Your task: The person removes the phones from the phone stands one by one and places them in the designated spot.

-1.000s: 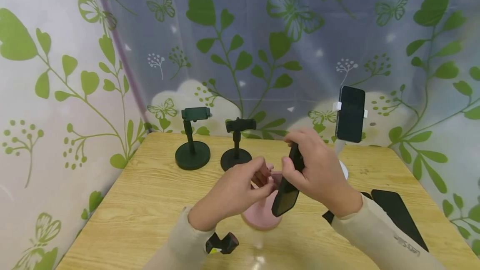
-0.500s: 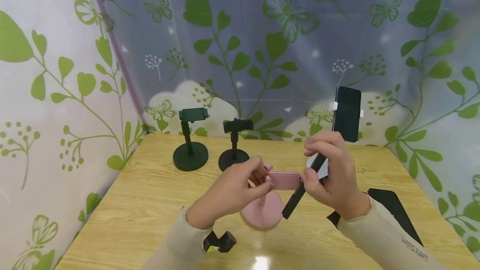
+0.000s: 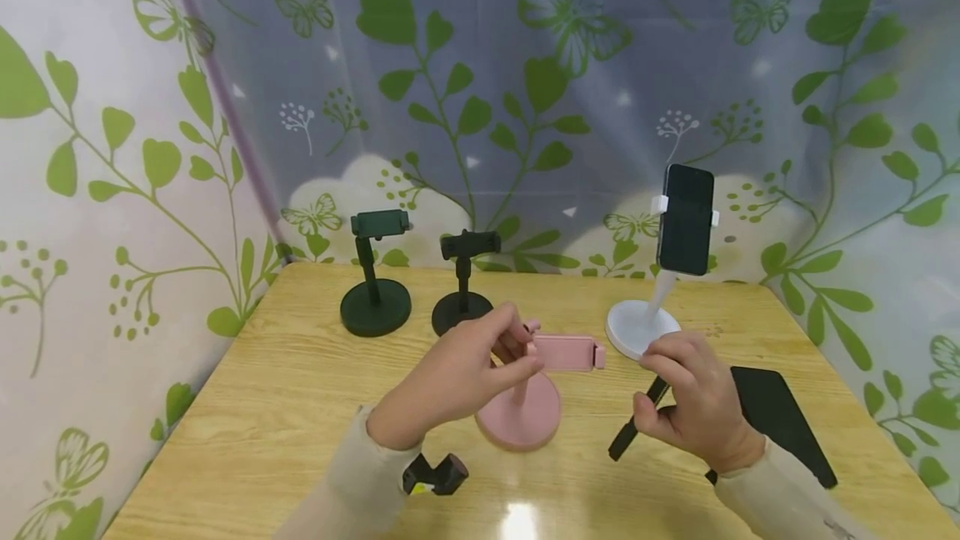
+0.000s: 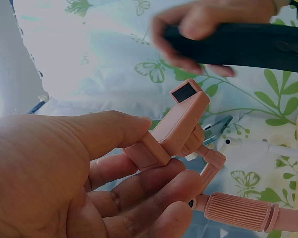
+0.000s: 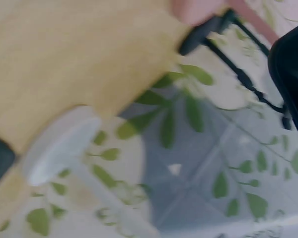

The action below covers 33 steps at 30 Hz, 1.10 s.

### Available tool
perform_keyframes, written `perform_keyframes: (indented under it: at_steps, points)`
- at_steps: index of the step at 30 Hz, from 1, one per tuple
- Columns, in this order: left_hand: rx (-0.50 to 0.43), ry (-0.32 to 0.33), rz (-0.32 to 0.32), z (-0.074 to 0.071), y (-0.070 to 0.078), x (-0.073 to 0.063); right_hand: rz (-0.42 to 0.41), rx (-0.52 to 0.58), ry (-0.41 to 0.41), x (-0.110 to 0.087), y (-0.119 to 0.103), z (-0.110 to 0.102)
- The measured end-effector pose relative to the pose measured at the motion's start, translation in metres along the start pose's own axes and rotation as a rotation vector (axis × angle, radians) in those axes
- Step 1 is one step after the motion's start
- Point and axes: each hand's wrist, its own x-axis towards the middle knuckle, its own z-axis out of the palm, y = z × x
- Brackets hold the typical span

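Observation:
My left hand [image 3: 450,377] pinches the near end of the pink phone stand's clamp [image 4: 176,124] between thumb and fingers; the stand's round base [image 3: 520,419] rests on the table. The clamp's other end, with a dark pad, points away from the hand. To the right of that stand, my right hand [image 3: 697,407] holds a black phone [image 3: 628,440], seen edge-on and tilted over the table. In the left wrist view the phone crosses the top, apart from the clamp. Only a dark edge of it shows at the right of the right wrist view.
A green phone stand [image 3: 375,307] and a black phone stand [image 3: 462,307] are at the back left. Behind my right hand, a white stand [image 3: 637,327] bears an upright phone [image 3: 686,219]. Another dark phone [image 3: 783,419] lies at the right, partly behind my right hand.
My right hand has carried the phone rightward and lower, away from the pink clamp, which now shows uncovered. My left hand has stayed on the clamp's end.

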Motion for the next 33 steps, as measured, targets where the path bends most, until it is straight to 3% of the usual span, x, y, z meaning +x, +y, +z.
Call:
perform_keyframes:
  at_steps: [6, 12, 17, 22, 27, 33]
  points:
    - [-0.012, -0.012, -0.016, -0.002, 0.000, -0.001, 0.056, -0.052, -0.227, -0.044, 0.017, -0.004]
    - [-0.012, -0.013, -0.019, -0.003, 0.001, 0.000, 0.166, -0.076, -0.403, -0.070, 0.027, -0.007]
    - [-0.017, -0.023, -0.032, -0.003, 0.001, -0.001, 0.243, -0.096, -0.535, -0.084, 0.034, -0.009]
    - [-0.020, -0.039, -0.038, -0.002, 0.002, -0.001, 0.267, -0.108, -0.583, -0.097, 0.040, -0.008]
    - [-0.019, -0.039, -0.040, -0.003, 0.001, -0.001, 0.298, -0.129, -0.652, -0.098, 0.043, -0.003]
    - [-0.012, -0.035, -0.039, -0.005, 0.002, -0.002, 0.385, -0.162, -0.893, -0.101, 0.047, 0.011]
